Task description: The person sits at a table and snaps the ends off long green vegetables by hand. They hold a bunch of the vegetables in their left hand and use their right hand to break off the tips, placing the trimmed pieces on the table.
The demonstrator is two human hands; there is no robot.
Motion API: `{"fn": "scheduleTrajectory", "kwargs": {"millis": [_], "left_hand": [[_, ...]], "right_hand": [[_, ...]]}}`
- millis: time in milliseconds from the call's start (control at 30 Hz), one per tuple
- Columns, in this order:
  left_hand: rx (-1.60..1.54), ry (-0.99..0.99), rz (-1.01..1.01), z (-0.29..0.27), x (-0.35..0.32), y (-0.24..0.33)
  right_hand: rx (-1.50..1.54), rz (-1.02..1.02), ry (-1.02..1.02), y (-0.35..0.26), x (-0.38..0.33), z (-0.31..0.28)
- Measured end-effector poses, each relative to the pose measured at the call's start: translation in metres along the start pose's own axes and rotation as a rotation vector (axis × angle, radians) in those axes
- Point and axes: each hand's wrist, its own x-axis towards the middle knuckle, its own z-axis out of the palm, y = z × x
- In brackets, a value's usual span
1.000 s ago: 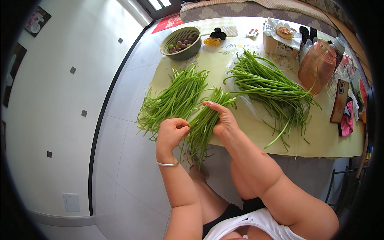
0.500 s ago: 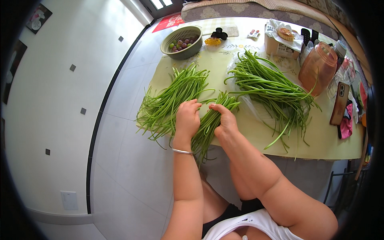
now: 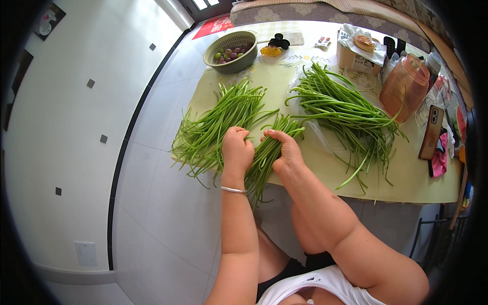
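Observation:
My left hand (image 3: 237,151) and my right hand (image 3: 284,150) both grip a small bundle of long green stems (image 3: 266,152) at the near edge of the pale yellow table (image 3: 406,178). The bundle hangs a little over the edge toward me. My left wrist wears a thin silver bangle (image 3: 233,189). Just left of my left hand lies a spread pile of the same green stems (image 3: 213,127). A larger pile of stems (image 3: 345,109) rests on clear plastic to the right of my right hand.
At the table's far side stand a green colander of small round fruit (image 3: 231,51), a small dish with yellow food (image 3: 270,51) and a box with a pastry (image 3: 358,51). An orange translucent jug (image 3: 404,86) and a phone (image 3: 431,132) are at the right. White tiled floor lies left.
My left hand moved right from the table's edge onto the small bundle and closed on it beside my right hand. The bundle has been gathered tighter.

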Motion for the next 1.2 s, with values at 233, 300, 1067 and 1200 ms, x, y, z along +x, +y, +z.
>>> {"fn": "scheduleTrajectory", "kwargs": {"millis": [233, 300, 1067, 1200], "left_hand": [[-0.159, 0.365, -0.14, -0.033, -0.002, 0.022], [-0.189, 0.401, -0.182, -0.048, -0.004, 0.037], [-0.044, 0.312, -0.324, -0.047, -0.005, -0.005], [0.214, 0.263, -0.396, -0.037, -0.006, -0.015]], "right_hand": [[-0.017, 0.029, 0.015, -0.001, 0.002, -0.002], [-0.027, 0.03, 0.026, -0.002, 0.001, 0.0], [-0.095, 0.026, 0.038, 0.002, 0.006, -0.002], [-0.119, 0.028, 0.034, 0.001, 0.007, -0.002]]}}
